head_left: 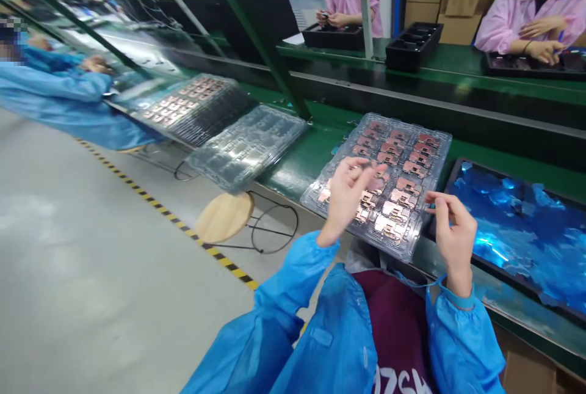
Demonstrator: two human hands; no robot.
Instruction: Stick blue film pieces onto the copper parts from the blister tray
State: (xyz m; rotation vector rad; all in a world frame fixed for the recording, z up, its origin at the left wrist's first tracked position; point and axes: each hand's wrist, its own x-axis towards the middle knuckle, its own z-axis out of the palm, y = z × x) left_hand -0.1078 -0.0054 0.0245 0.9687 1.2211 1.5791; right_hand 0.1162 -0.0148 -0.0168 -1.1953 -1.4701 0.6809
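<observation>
Left hand: in the head view, the left hand (348,191) is hovering over the clear tray (434,168); its fingers are bending near the thumb, and I cannot tell if they are gripping something.
Right hand: the right hand (455,223) is hanging just beside the tray's right edge, its fingers curling toward the thumb; whether it is holding anything, I cannot tell.
Coppery parts: the coppery parts (388,228) are lying in rows inside this tray, on the green bench (287,167).
Blue film: pieces of blue film (517,235) are covering the dark tray (508,278) at right.
Stacked trays: more clear trays (247,149) are lying at left.
</observation>
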